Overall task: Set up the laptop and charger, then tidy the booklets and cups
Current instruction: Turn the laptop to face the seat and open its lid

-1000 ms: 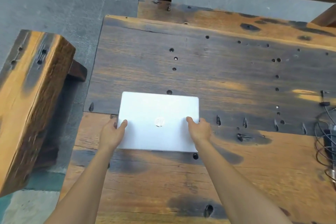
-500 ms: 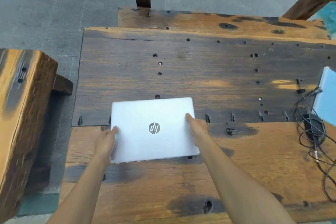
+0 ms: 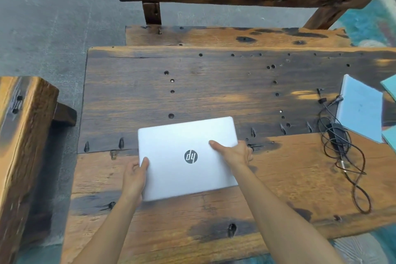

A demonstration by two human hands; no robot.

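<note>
A closed silver laptop (image 3: 184, 141) with a round dark logo lies flat on the wooden table (image 3: 214, 88), near its front left part. My left hand (image 3: 135, 176) grips the laptop's left edge and my right hand (image 3: 233, 152) holds its right edge, thumb on the lid. A black charger brick with tangled cable (image 3: 340, 143) lies on the table to the right. Beyond it a light blue booklet (image 3: 360, 109) lies flat, and corners of two teal booklets (image 3: 390, 88) show at the right edge. No cups are in view.
A wooden bench (image 3: 225, 36) with a rough backrest stands behind the table. Another wooden bench end (image 3: 19, 135) stands to the left. Grey concrete floor (image 3: 53, 17) lies at upper left, teal floor at right.
The laptop has shifted right and slightly toward me, tilting a little clockwise, with both hands on it. My view has swung right, bringing the charger and blue booklets into sight.
</note>
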